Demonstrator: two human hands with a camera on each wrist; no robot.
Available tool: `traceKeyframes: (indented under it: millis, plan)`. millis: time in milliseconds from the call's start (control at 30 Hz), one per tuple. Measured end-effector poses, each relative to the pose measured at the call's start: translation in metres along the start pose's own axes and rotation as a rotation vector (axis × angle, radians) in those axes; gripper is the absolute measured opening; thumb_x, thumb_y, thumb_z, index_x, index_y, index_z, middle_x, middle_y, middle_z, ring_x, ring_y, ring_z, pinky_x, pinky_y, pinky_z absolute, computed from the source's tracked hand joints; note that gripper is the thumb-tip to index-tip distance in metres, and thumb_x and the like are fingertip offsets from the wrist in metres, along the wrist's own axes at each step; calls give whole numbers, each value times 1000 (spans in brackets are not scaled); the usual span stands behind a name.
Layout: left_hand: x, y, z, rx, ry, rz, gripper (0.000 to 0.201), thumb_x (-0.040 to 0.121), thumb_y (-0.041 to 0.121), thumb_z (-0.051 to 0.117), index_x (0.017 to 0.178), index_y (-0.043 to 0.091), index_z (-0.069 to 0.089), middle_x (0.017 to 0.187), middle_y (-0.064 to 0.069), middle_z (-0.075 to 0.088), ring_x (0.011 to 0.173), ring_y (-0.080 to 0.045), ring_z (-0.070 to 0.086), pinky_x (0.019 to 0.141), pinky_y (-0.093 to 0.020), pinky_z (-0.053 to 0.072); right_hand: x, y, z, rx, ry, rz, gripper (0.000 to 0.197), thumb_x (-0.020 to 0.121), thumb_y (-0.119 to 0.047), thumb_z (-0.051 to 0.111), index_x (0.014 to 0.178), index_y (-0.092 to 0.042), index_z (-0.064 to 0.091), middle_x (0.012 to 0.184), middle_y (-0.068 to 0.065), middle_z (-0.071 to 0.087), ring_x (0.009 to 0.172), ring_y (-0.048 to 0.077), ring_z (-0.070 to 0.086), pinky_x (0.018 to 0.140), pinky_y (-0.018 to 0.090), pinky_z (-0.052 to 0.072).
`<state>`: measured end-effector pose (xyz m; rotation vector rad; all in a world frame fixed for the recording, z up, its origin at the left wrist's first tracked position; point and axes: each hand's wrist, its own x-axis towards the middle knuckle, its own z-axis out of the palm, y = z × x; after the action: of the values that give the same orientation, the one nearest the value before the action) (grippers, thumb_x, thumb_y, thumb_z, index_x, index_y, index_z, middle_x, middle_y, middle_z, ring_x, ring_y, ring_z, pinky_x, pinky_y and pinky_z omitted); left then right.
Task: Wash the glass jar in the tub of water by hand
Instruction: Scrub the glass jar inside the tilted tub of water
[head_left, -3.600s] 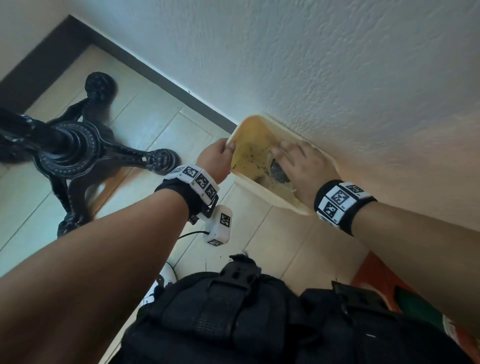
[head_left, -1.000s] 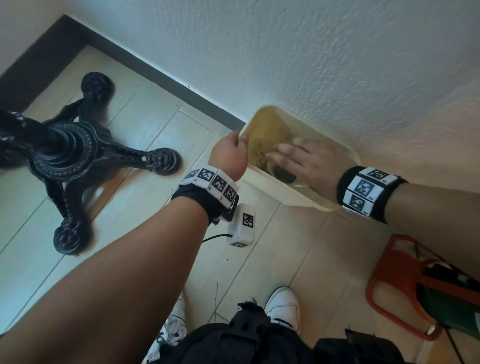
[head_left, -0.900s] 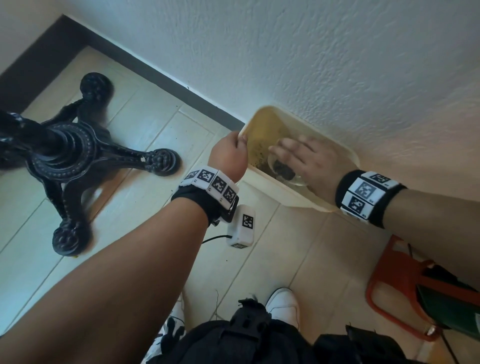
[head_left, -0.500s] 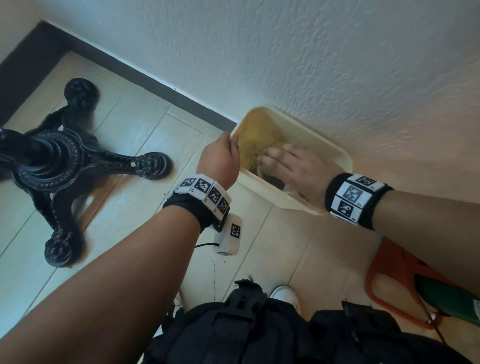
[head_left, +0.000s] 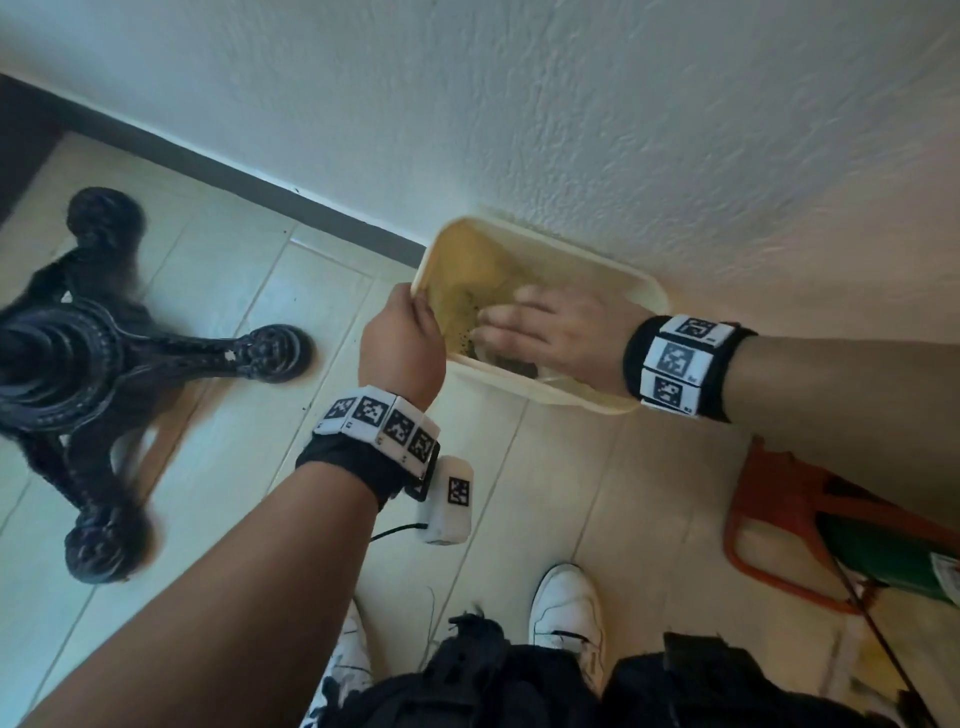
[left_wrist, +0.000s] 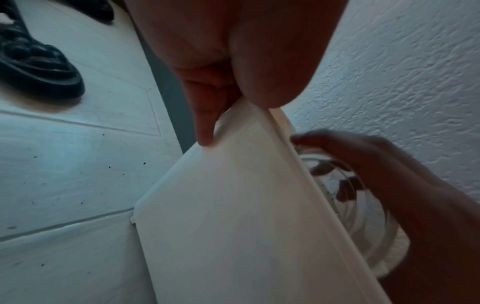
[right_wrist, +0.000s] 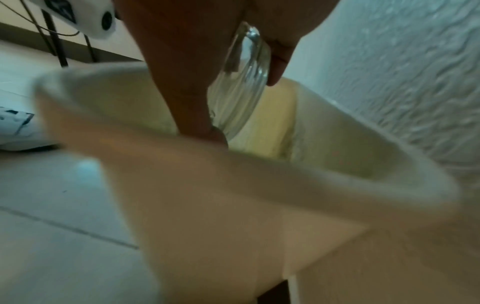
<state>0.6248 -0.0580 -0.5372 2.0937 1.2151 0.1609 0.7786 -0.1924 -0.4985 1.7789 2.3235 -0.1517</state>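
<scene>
A cream plastic tub (head_left: 618, 270) of yellowish water with dark specks stands on the floor against the wall. My left hand (head_left: 421, 312) pinches the tub's left rim (left_wrist: 249, 115) between thumb and fingers. My right hand (head_left: 498, 332) reaches into the tub from the right and lies over the clear glass jar (head_left: 519, 366). In the right wrist view the jar (right_wrist: 244, 82) sits tilted between my fingers and thumb, above the water. The left wrist view shows the jar (left_wrist: 345, 185) behind the tub wall (left_wrist: 233, 205), under my right hand (left_wrist: 376, 164).
A black cast-iron table base (head_left: 78, 364) stands on the tiled floor to the left. An orange metal frame (head_left: 769, 525) with a green object (head_left: 893, 561) is at the right. White shoes (head_left: 569, 608) and a black bag (head_left: 493, 686) are below. The textured wall (head_left: 623, 130) rises directly behind the tub.
My right hand has shifted slightly over the jar inside the tub. The left hand keeps its hold on the rim. The head view has drifted a little.
</scene>
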Motion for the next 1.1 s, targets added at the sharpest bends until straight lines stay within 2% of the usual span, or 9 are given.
traceKeyframes:
  millis: [133,333,500,600,733,833,900,1000,1100]
  plan:
    - [-4,2,-1,-12,-1,-10,29,104,29,32,94,10,52,75,-3,55,66,-24,48,61,-31,32,1,10,3,-39,41,24,56,88,-2,36,143,0,46,138,20,55,110,39,57,96,47,44]
    - [-5,3,0,-14,4,-7,27,104,29,32,87,14,45,73,-3,54,65,-27,47,61,-31,31,-1,-3,4,-27,4,-17,84,101,-13,-12,123,0,67,120,17,69,98,34,68,92,39,42]
    - [-2,7,2,-35,16,-14,26,104,28,33,88,13,48,73,-3,54,65,-27,48,61,-32,32,-11,0,4,-30,9,9,68,94,3,3,132,0,60,129,19,64,109,36,56,93,42,46]
    - [-1,7,2,-29,9,-7,26,104,27,33,86,14,45,70,-2,52,64,-26,47,60,-31,31,-12,10,-4,31,-16,94,58,89,-9,26,140,2,49,138,23,55,113,43,56,94,50,48]
    - [-1,7,2,-20,16,4,29,104,27,33,94,8,53,73,-3,53,65,-25,47,61,-30,31,-9,2,6,8,-43,13,76,97,-6,-9,135,2,56,132,20,61,111,36,57,95,45,47]
    - [0,7,3,-13,15,6,29,104,27,33,94,8,53,72,-1,52,63,-23,46,59,-30,29,-13,13,2,0,-128,77,65,87,-4,14,150,-1,33,148,22,44,117,42,51,97,53,46]
    - [1,7,3,-7,14,1,27,104,26,33,87,11,47,67,2,48,61,-22,44,57,-30,27,-13,13,1,-2,-94,93,64,85,-4,28,149,-2,34,148,21,44,118,42,51,99,53,45]
    - [3,6,5,-1,10,1,27,104,26,33,82,13,41,59,7,41,54,-19,40,53,-30,24,-15,-1,7,-26,-33,10,65,94,5,7,137,-1,55,134,17,60,110,38,61,97,44,42]
    - [5,6,5,9,8,11,27,104,26,33,82,13,42,60,5,42,51,-11,39,48,-29,23,-19,7,7,-1,-115,101,72,84,-1,5,149,-2,36,147,19,46,118,41,51,98,51,44]
